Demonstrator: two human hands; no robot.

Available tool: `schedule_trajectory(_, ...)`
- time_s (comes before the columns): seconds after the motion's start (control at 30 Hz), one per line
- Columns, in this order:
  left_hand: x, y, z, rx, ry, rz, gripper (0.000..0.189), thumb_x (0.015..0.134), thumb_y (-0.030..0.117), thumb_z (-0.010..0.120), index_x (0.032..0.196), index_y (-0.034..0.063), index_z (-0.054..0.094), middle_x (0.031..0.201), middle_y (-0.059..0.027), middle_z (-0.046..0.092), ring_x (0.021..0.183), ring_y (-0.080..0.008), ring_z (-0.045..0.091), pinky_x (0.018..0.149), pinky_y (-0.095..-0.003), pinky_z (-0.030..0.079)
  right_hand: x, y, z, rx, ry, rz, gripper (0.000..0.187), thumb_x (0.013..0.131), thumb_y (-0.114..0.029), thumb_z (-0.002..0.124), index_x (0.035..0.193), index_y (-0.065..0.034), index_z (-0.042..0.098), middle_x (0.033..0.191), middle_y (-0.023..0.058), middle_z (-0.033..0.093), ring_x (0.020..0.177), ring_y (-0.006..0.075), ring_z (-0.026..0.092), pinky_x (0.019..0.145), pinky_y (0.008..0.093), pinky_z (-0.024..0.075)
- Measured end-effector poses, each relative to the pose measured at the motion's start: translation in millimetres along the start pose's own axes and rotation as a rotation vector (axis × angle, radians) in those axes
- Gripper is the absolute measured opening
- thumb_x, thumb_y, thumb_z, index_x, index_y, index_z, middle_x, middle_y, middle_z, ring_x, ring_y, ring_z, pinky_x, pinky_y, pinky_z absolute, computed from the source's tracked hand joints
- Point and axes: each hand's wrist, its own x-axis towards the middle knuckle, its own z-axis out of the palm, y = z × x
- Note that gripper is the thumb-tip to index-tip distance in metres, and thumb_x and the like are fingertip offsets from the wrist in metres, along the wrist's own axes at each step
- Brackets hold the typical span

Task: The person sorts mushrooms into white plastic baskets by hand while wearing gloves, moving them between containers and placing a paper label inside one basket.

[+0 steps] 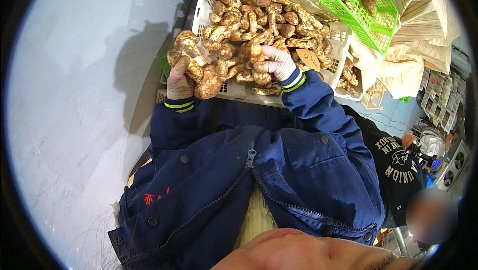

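A white plastic crate (239, 94) stands before me, heaped with brown-and-cream mushrooms (274, 16). My left hand (180, 81), in a thin light glove, is at the crate's near left corner and holds a cluster of mushrooms (194, 64) with thick stems and brown caps. Over the near middle of the heap, my right hand (278, 60), gloved too, has its thumb and fingers closed on one mushroom (256, 52). Right of that hand, a brown paper tag (309, 59) with handwriting lies on the mushrooms.
A green plastic basket (358, 16) with a few mushrooms is at the back right, beside striped cream cloth (407, 42). More mushrooms (349, 77) lie in a container right of the crate. A pale wall (74, 83) is at left. A person in a black top (392, 158) is close on the right.
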Motion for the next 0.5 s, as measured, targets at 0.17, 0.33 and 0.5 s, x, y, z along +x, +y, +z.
schedule_trajectory(0.17,-5,6,3,-0.03,0.048,0.007,0.034,0.082,0.026,0.063,0.104,0.002,0.054,0.1,-0.0128,0.059,0.092,-0.0242,0.059,0.084,-0.0379,0.048,3,-36,-12,-0.128,0.157,-0.273,0.037,0.078,-0.01,0.066,0.113,-0.0021,0.056,0.094,0.0084,0.064,0.084,0.0178,0.061,0.075,0.0298,0.0498)
schedule_trajectory(0.33,-17,5,-3,-0.006,0.052,0.0,0.037,0.079,0.026,0.066,0.106,0.0027,0.054,0.103,-0.0119,0.059,0.092,-0.0232,0.06,0.086,-0.0383,0.049,-10,-170,-71,-0.356,0.8,-0.886,0.027,0.081,-0.015,0.065,0.104,-0.0014,0.058,0.096,0.0116,0.064,0.085,0.0229,0.063,0.076,0.032,0.0513)
schedule_trajectory(0.5,-11,3,2,-0.091,-0.001,-0.026,0.037,0.078,0.025,0.067,0.106,0.0035,0.054,0.103,-0.0108,0.059,0.094,-0.0235,0.06,0.087,-0.0388,0.049,-9,-193,-110,-1.638,1.436,-0.926,0.032,0.077,-0.016,0.071,0.104,-0.0028,0.06,0.091,0.0153,0.064,0.082,0.024,0.061,0.073,0.0337,0.0502)
